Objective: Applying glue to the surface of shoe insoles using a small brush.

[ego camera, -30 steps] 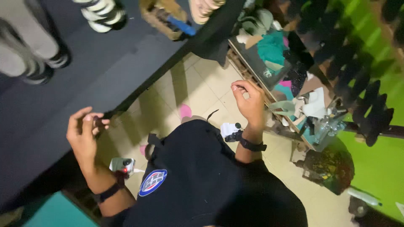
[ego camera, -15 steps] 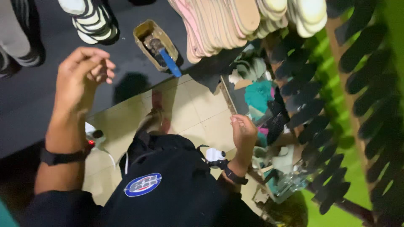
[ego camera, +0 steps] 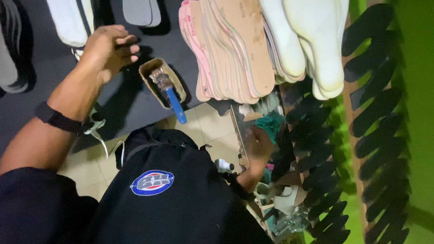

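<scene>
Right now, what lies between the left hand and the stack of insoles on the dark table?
In the head view, a small tin holding a blue-handled brush lies between the left hand and the stack of insoles.

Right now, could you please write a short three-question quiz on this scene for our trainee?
1. True or false: the brush with the blue handle lies on the floor tiles.
2. Which hand is raised over the dark table? A left hand; B right hand.
3. Fill in: the pale insoles stand in a ____.

Key: 1 false, it rests in the small tin; 2 A; 3 stack.
</scene>
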